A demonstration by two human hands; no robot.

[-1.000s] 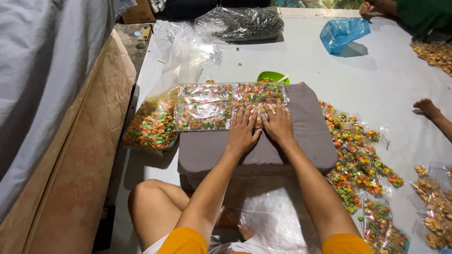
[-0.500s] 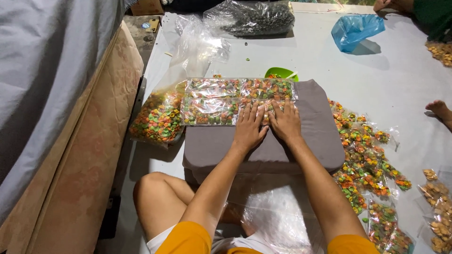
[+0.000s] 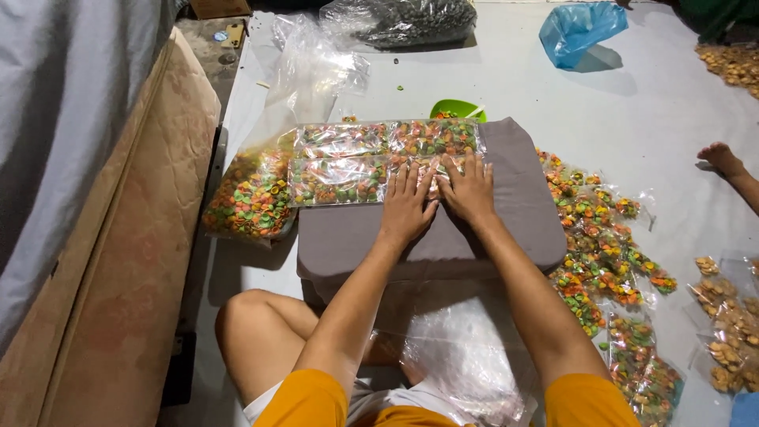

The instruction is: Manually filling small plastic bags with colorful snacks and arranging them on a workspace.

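Two long clear plastic packets of small orange, green and yellow snacks [image 3: 348,158] lie side by side on a grey cloth-covered block [image 3: 514,198] in front of me. My left hand [image 3: 407,207] and my right hand [image 3: 468,190] rest flat next to each other, fingers spread, pressing on the right end of the nearer packet. Neither hand grips anything.
A big open bag of the same snacks [image 3: 249,198] leans left of the block. Many filled small packets [image 3: 605,253] lie right. A green bowl [image 3: 457,108], a blue bag [image 3: 581,28], a dark bag [image 3: 411,20], another person's foot [image 3: 721,162] and a mattress [image 3: 111,237] surround.
Both hands stay flat on the nearer packet, fingers shifting slightly. Only the camera view has drifted a little.
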